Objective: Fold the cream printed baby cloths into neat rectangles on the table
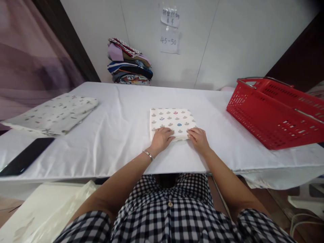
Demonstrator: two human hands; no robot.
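Currently, two bare hands rest on a squared, folded white cloth (173, 119), printed with small grey shapes and a few red and blue ones. It lies well to the left of the red plastic shopping basket (268, 118) with perforated sides and metal handles; both sit on a table draped in shiny white fabric (121, 118).

The left hand (162, 137), with a silver-coloured bracelet (148, 155) at its wrist, covers the near corner farther from the basket. The right hand (198, 138) covers the near corner closer to the basket. On each, the fingers are bent and narrowly spaced, tips on the cloth; whether the thumbs pinch the layers from below, I cannot tell.

To handle these layers well, even, light pressure from both hands seems best, with the near edges lined up and creases eased outward; pulling harder on one corner could skew the fold.

Farthest left of the basket lie a white cloth with scattered leaf-like marks (55, 113) and a flat black rectangular device (27, 157). Left of the basket and farther back, a multicoloured stack of folded fabrics (129, 64) rises against the pale wall.
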